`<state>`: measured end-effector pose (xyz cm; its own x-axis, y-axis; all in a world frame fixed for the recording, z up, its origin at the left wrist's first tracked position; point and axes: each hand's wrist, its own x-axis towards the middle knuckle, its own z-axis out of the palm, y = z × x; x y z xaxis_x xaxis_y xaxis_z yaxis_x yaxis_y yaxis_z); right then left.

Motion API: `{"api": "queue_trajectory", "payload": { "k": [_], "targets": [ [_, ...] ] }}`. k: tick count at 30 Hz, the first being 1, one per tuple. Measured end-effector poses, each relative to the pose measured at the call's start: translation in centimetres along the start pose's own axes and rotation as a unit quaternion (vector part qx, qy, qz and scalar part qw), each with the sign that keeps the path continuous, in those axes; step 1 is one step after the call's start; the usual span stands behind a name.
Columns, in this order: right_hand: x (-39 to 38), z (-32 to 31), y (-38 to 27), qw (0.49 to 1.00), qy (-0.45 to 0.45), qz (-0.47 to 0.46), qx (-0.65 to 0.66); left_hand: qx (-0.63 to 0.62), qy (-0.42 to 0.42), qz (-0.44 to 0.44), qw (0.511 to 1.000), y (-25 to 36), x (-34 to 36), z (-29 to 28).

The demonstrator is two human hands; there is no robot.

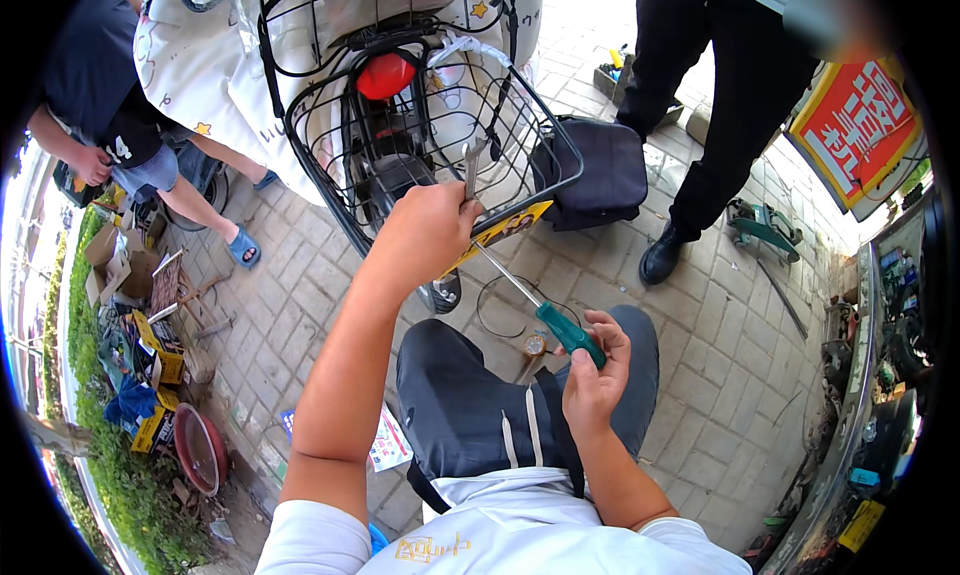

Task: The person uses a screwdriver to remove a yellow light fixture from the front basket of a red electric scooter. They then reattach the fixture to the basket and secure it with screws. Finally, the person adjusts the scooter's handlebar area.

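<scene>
My left hand (pixel 430 225) is closed on an upright metal wrench (pixel 470 170) at the near rim of a black wire basket (pixel 560 135) behind a red rear reflector (pixel 385 75) on a two-wheeler. A yellow plate (pixel 524 221) is fixed below that rim, partly behind this hand. My right hand (pixel 595 380) grips the green handle of a screwdriver (pixel 565 327), whose shaft angles up to the plate beside my left hand; I cannot make out its tip. My knees are below the screwdriver.
A person in dark trousers (pixel 700 95) stands right, beside a black bag (pixel 590 175); another person (pixel 100 85) is at left. A green jack (pixel 762 230) lies right. Boxes (pixel 120 255), a red basin (pixel 200 445) and a hedge line the left; a red sign (pixel 850 135) stands right.
</scene>
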<state>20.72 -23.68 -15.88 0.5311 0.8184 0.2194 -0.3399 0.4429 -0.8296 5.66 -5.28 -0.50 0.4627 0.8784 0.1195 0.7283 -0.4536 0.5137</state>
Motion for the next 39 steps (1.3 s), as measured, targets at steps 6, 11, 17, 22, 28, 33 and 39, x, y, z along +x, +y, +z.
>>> {"api": "queue_trajectory", "payload": {
  "k": [6,11,17,22,28,33,39],
  "targets": [
    [-0.3,0.3,0.2,0.997,0.006,0.05,0.066,0.0,-0.003,0.003,1.0,-0.1,0.1,0.0],
    [0.8,-0.7,-1.9,0.931,-0.08,0.323,0.148,0.01,-0.008,0.01,1.0,-0.3,0.1,-0.1],
    [3.5,0.5,-2.7,0.914,-0.231,0.324,-0.076,0.021,-0.009,0.032,0.999,-0.8,0.2,0.1],
    [10.0,4.2,-3.8,0.795,-0.317,0.516,0.021,0.035,-0.006,0.03,0.999,-0.8,0.3,0.1],
    [11.9,6.1,-2.2,0.817,-0.275,0.492,-0.118,0.026,-0.007,0.025,0.999,-0.7,0.1,0.1],
    [11.7,6.8,-1.8,0.834,-0.278,0.44,-0.18,0.025,-0.006,0.021,0.999,-1.0,0.1,0.2],
    [12.0,7.7,-2.2,0.835,-0.252,0.479,-0.104,0.027,-0.002,0.03,0.999,-1.2,0.2,0.4]
  ]
}}
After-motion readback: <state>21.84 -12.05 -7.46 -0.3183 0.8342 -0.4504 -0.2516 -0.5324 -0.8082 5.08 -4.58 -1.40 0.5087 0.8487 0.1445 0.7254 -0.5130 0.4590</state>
